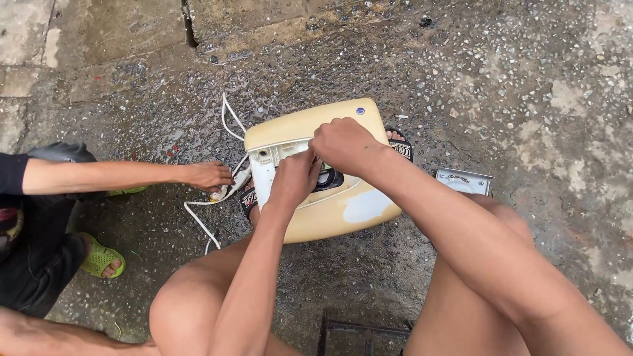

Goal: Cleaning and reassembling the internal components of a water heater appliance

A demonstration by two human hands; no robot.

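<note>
Left hand and right hand meet over the open recess of a cream plastic appliance housing, which lies flat on the wet concrete floor between the person's knees. The left hand's fingers are curled together around something small inside the recess; what it pinches is hidden. The right hand is closed over the same spot from above, and its grip cannot be told. A dark round fitting shows just beside the left hand. For clean work here, judged from the pose, one hand should steady the housing while the other works, with fingers kept clear of the white cable. Right of the housing lies a small grey cover plate, apart from it. Farther left, a second person's hand holds the cable's plug end.
</note>
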